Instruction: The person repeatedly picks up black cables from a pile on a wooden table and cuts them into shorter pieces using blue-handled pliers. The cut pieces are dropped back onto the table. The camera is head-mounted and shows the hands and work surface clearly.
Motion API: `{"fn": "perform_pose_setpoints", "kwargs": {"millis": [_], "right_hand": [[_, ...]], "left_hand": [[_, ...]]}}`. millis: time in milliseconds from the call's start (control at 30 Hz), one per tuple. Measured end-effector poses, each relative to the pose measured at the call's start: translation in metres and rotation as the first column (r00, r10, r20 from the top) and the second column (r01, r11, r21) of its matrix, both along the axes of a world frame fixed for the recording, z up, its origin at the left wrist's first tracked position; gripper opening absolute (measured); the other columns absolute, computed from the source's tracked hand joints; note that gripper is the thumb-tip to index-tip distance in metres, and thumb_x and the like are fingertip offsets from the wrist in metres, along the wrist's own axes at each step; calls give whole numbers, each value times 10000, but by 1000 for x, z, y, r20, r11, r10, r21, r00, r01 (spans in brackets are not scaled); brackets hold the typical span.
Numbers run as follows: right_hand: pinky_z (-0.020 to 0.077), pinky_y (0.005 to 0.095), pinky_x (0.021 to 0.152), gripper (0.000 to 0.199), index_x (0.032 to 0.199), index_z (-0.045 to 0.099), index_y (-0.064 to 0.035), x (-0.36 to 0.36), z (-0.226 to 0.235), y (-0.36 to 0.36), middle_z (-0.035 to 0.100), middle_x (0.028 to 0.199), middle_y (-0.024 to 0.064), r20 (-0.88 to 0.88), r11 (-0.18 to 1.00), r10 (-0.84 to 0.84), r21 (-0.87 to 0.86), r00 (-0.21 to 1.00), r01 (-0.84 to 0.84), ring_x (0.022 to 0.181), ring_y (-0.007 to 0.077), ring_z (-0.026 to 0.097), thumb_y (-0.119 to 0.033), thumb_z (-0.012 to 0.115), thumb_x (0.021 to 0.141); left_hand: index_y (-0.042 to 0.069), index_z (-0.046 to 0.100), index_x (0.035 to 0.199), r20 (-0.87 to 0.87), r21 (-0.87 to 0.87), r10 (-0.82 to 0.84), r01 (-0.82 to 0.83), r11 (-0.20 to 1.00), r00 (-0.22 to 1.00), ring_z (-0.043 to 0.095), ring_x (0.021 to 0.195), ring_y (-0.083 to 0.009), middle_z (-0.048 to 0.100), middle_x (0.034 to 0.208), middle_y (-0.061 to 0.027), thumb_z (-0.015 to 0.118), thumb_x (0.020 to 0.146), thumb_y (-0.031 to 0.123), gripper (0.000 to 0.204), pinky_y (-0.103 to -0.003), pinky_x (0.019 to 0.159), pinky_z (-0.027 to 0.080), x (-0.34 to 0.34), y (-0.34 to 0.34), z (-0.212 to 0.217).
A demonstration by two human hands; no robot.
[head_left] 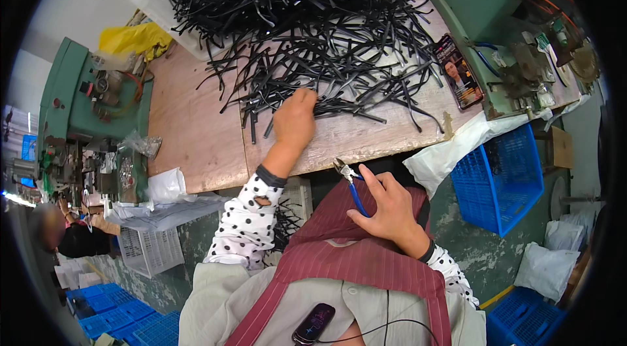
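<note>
A large heap of thin black strips, looking like short plastic or rubber lengths, covers the far part of the table. Loose strips spread from it toward me. My left hand is at the near edge of these strips, its fingers curled closed among them; whatever they pinch is hidden under the hand. In front of my body, just off the table's edge, my right hand holds a pair of diagonal cutters with blue handles. The cutters' metal jaws point away from me, toward the table.
Green machines stand left and right on the wooden table. A phone leans by the right machine. A blue crate and a white sack are at right. A white crate and another person are at left.
</note>
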State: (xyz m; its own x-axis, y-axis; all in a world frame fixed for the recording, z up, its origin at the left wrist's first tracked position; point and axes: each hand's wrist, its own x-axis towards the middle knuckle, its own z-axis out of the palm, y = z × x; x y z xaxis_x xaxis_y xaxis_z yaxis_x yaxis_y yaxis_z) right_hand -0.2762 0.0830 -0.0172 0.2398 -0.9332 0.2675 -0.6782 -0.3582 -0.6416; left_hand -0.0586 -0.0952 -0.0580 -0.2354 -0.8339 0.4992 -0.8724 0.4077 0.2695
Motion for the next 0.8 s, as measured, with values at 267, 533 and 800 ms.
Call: {"fn": "perform_pose_setpoints", "kwargs": {"millis": [267,533,800], "right_hand": [[509,368,662,899,1418,535,-109,14,6,-9,545,925,96,33,999,32,-38,999,-31,780,263,587,-307,879,611],[494,359,684,925,1417,531,-46,32,27,-13,551,920,109,114,990,138,-26,984,-136,780,263,568,-296,889,602],[488,351,662,930,1430,518,-44,34,25,-11,548,917,107,132,987,157,10,979,-159,758,250,568,-314,883,619]], "left_hand": [[75,626,1125,-967,250,248,418,873,61,501,579,-97,611,837,-24,555,1045,185,153,-277,536,417,41,49,37],[108,503,974,-928,-12,233,648,761,-290,355,522,-75,477,718,-18,431,1058,471,380,-236,483,363,31,91,59],[112,484,950,-958,-100,92,616,782,-272,350,519,-71,450,702,-15,443,1052,468,372,-221,476,344,22,99,59]]}}
